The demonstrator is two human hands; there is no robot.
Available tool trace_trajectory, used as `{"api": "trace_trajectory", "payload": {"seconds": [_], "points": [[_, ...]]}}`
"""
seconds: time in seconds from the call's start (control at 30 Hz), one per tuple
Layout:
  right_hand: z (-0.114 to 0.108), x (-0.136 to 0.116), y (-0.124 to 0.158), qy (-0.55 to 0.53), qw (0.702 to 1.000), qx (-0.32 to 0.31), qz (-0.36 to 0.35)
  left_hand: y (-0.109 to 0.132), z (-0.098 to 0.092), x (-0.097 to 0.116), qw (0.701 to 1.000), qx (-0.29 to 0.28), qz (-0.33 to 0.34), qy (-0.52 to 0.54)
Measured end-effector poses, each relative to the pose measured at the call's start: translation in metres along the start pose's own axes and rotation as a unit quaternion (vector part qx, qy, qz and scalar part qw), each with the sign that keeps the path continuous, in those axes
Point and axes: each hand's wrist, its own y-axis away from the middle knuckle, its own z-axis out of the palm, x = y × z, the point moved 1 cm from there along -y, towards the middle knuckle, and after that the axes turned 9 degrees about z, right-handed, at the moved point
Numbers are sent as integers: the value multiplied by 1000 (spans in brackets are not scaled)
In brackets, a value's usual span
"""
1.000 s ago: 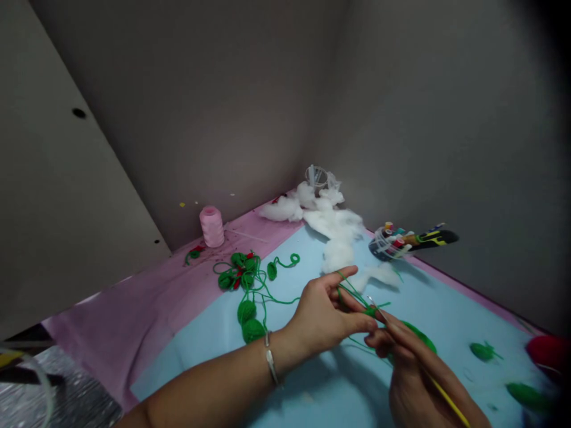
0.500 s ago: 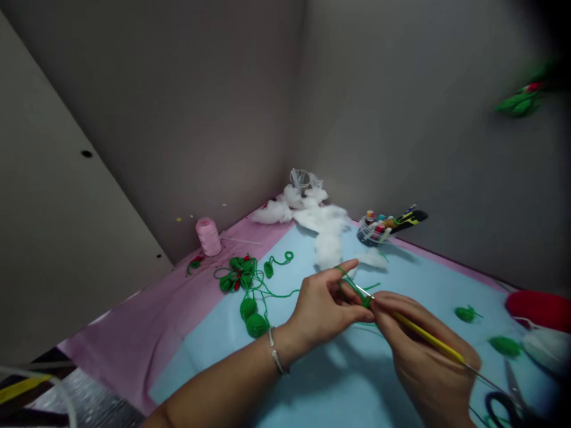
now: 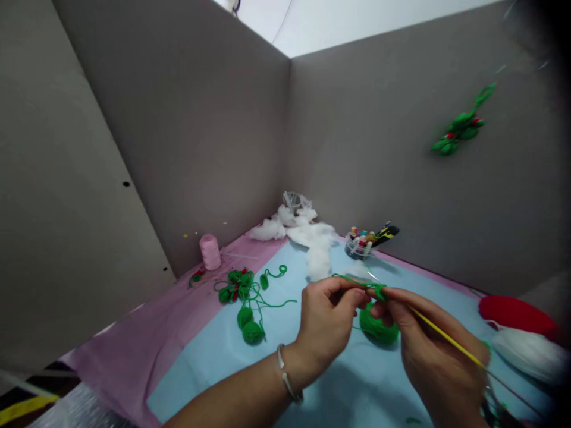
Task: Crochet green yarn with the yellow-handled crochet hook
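Note:
My right hand [image 3: 439, 351] is closed around a crochet hook [image 3: 450, 340] with a yellow grip, its metal tip sticking out past the fingers. A small piece of green crochet work [image 3: 379, 291] is pinched between both hands at the fingertips. My left hand [image 3: 325, 321], with a bracelet on its wrist, has thumb and forefinger pressed together on the green yarn, a strand running over the forefinger. Just behind and below the fingers lies a green yarn ball [image 3: 379, 327], partly covered by my right hand.
To the left lie green crocheted pieces [image 3: 241, 282] with loose tails and a pink thread spool [image 3: 210, 252]. White stuffing [image 3: 319, 258] and a cup of tools [image 3: 358, 246] stand toward the back. Red yarn [image 3: 515, 315] and white yarn [image 3: 530, 352] sit right. A green ornament [image 3: 461, 131] hangs on the wall.
My view has tilted up and turned right. The left forefinger, raised before, has folded down against the thumb. The hook has shifted at the work, and a green yarn ball now shows beneath the hands.

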Motion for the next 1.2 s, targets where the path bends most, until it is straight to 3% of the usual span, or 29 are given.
{"api": "trace_trajectory", "payload": {"seconds": [0.13,0.27,0.4,0.5,0.73,0.97,1.07,1.2], "points": [[-6,-5,-7,-124,991,15,39,-5,4,16,993,-59,37,-99],[-12,-8,-12,-160,985,5,71,-9,7,31,971,-96,90,-201],[-14,-10,-15,-165,983,-10,86,-13,12,32,989,-130,4,-68],[-13,-10,-15,-163,983,-25,79,-16,17,28,983,-162,-77,41],[-13,-7,-19,-154,986,-42,44,-25,16,24,973,-176,-111,97],[-17,-9,-17,-134,990,-34,1,-31,2,29,927,-240,-237,164],[-18,-8,-17,-122,992,-31,-18,-30,2,23,928,-234,-241,161],[-28,10,-20,-92,993,-51,-45,-30,6,13,950,-219,-192,109]]}}
